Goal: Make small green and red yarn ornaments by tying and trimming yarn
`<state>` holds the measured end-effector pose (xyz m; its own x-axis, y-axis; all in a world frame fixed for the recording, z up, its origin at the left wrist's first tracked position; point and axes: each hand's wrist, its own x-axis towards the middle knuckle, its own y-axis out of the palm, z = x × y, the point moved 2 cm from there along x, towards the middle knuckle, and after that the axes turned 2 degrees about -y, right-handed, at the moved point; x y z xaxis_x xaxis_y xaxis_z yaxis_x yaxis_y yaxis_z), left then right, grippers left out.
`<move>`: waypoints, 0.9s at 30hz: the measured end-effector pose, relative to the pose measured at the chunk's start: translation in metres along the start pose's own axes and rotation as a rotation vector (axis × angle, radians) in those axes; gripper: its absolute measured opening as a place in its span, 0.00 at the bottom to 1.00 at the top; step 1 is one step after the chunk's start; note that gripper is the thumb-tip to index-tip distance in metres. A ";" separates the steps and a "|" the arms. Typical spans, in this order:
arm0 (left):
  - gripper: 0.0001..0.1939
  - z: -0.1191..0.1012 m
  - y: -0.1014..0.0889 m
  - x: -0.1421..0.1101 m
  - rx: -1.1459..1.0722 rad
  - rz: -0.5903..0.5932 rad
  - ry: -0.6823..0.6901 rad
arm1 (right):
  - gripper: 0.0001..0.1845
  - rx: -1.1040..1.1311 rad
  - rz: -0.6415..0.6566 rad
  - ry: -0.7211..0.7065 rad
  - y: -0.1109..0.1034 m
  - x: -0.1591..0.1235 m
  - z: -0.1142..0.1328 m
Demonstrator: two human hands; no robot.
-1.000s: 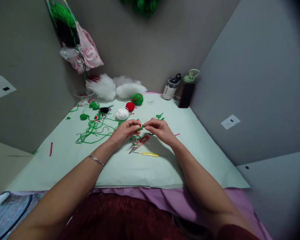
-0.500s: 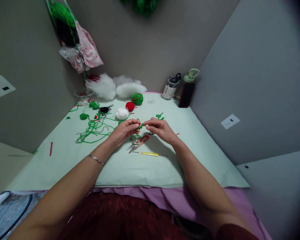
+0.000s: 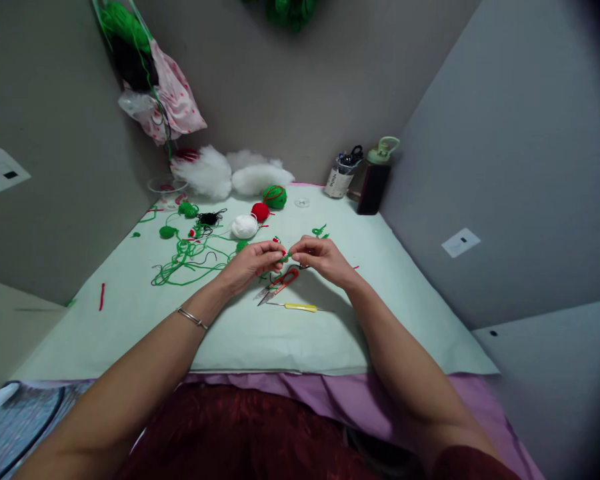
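Observation:
A small green-and-red yarn piece [image 3: 285,255], apparently crochet, is pinched between the thumb and fingers of my left hand [image 3: 256,264]. Most of it is hidden by those fingers. My right hand [image 3: 320,259] is closed in a pinch at the piece's right edge; whatever its fingertips hold is too small to make out. Below both hands lie orange-handled thread snips [image 3: 281,285] with the blades pointing left toward me. Nearer me is a crochet hook with a yellow handle [image 3: 301,307]. Just behind my left hand sits a white yarn ball [image 3: 244,227].
A red yarn ball [image 3: 260,212], a green yarn ball [image 3: 275,197] and white stuffing [image 3: 207,175] stand toward the back. Loose green yarn [image 3: 185,263] tangles at the left. A pen cup [image 3: 338,180] and a dark bottle [image 3: 373,187] stand at the back right.
My hands make small shifts around the yarn piece. The right fingertips drew slightly apart from it and are now close against it again. Everything on the table stays put.

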<state>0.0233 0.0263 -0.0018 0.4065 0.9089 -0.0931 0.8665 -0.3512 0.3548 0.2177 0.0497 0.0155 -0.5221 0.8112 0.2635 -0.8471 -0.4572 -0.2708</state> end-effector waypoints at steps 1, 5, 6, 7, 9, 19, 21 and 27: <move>0.14 0.001 0.000 0.000 0.004 -0.007 0.010 | 0.09 0.012 -0.012 0.016 0.003 0.000 -0.001; 0.14 0.003 0.001 0.002 -0.006 -0.067 0.064 | 0.10 0.018 -0.070 0.041 0.013 0.002 -0.001; 0.14 0.003 0.001 0.002 -0.004 -0.081 0.070 | 0.10 0.017 -0.088 0.033 0.015 0.002 0.000; 0.14 0.004 0.001 0.002 0.001 -0.094 0.071 | 0.09 0.014 -0.100 0.023 0.016 0.003 0.001; 0.14 0.005 0.001 0.004 0.018 -0.121 0.077 | 0.09 0.001 -0.106 0.003 0.019 0.002 0.004; 0.09 0.017 -0.004 0.009 0.346 -0.146 0.114 | 0.07 -0.611 -0.049 -0.187 0.027 -0.003 0.011; 0.08 0.017 -0.004 0.009 0.381 -0.133 0.109 | 0.05 -0.471 -0.146 -0.208 0.025 -0.002 0.017; 0.10 0.017 -0.003 0.008 0.326 -0.084 -0.039 | 0.15 0.347 -0.325 0.056 -0.009 0.004 0.022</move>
<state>0.0294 0.0310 -0.0197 0.3355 0.9305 -0.1467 0.9418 -0.3350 0.0285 0.2209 0.0487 0.0388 -0.2262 0.9464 0.2307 -0.9538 -0.2633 0.1448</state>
